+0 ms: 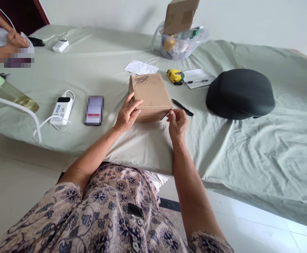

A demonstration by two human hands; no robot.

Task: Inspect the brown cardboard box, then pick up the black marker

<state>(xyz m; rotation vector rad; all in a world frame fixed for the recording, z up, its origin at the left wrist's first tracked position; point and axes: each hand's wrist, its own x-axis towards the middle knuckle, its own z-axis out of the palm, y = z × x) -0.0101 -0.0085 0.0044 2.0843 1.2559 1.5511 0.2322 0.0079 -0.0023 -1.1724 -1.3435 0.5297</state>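
Observation:
A small brown cardboard box [150, 94] lies closed on the pale green sheet [248, 147] in front of me. My left hand [127, 114] rests against the box's near left corner, fingers spread over its top edge. At the near right corner, my right hand [177, 123] pinches the box's edge between fingertips. A black pen [183, 107] lies just right of the box, close to my right hand.
A phone [93, 110] and a white power bank [61, 110] with cable lie to the left. A black rounded case [240, 93], yellow tape measure [175, 75], papers [141, 67] and a clear tub [181, 44] lie beyond. Another person's hands [16, 40] work at far left.

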